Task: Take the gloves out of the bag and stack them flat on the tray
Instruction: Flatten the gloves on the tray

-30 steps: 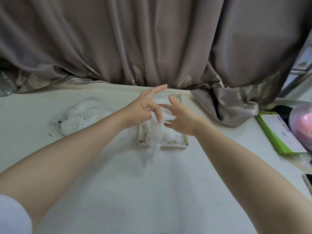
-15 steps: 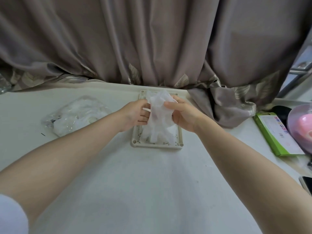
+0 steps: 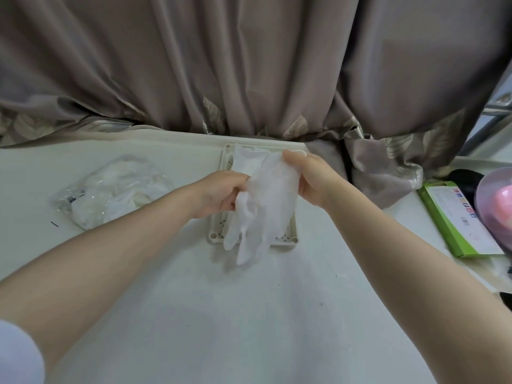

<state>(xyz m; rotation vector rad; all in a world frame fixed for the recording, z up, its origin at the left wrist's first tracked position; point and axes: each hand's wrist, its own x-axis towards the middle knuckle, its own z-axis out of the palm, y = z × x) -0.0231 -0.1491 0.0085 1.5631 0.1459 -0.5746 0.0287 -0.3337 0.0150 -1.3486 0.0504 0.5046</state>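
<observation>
— Right, where is the glove at this moment?

— A thin white glove (image 3: 266, 198) hangs between both hands above the tray (image 3: 294, 236). Its cuff end is up toward the curtain (image 3: 249, 65), and its finger tips dangle past the tray's near edge, over the counter (image 3: 249, 314).

— And the hands?

— The left hand (image 3: 221, 194) grips the glove's left edge, fingers (image 3: 231, 203) curled round the material. The right hand (image 3: 310, 176) pinches the upper right part of the glove, thumb on the near face and the other fingers behind it, so those are mostly hidden.

— Is anything already on the tray?

— Yes, white material lies on it at the far end, showing just above the held glove. How many gloves are stacked there I cannot tell, since the held one covers most of the tray.

— The bag?

— The clear bag (image 3: 110, 189) lies on the counter to the left of the tray, well apart from it, with more white gloves bunched inside.

— What else is around?

— A green box (image 3: 457, 220) lies on the right side of the counter, next to a pink round object (image 3: 496, 206) at the frame's edge. The curtain's hem bunches onto the counter behind the tray and just right of it.
</observation>
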